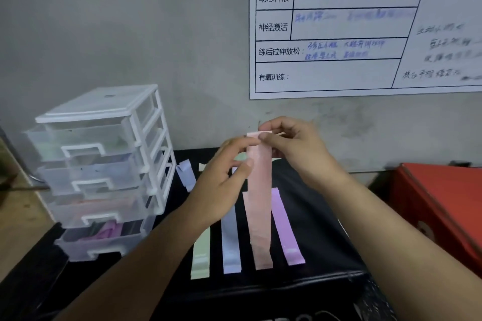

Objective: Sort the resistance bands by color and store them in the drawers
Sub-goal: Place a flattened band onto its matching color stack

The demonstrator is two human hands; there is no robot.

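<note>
Both hands pinched the top end of the pink band (259, 190): the left hand (227, 177) took its upper left edge between thumb and forefinger, and the right hand (294, 154) nipped the very tip. The band hung straight down from the fingers, its lower end lying on the black surface (287, 286) below the wrists.

Above the right hand, the whiteboard (339, 21) carried printed row labels: 核心激活, 动态伸展, 神经激活, 练后拉伸放松: and 有氧训练:. The blue and black handwriting beside them was too blurred to read, and the board was cut off at the top and right.

Under the left hand lay the green band (200, 255) and the pale blue band (230, 242), their far ends hidden by the hand. The purple band (287, 232) lay just right of the pink one, under the right wrist. Left of the left hand stood the drawer unit (104, 164); its cloudy fronts showed only faint tints, though purple showed plainly in the lowest drawer. A red box (438, 211) sat to the right of the right arm, partly out of frame.
</note>
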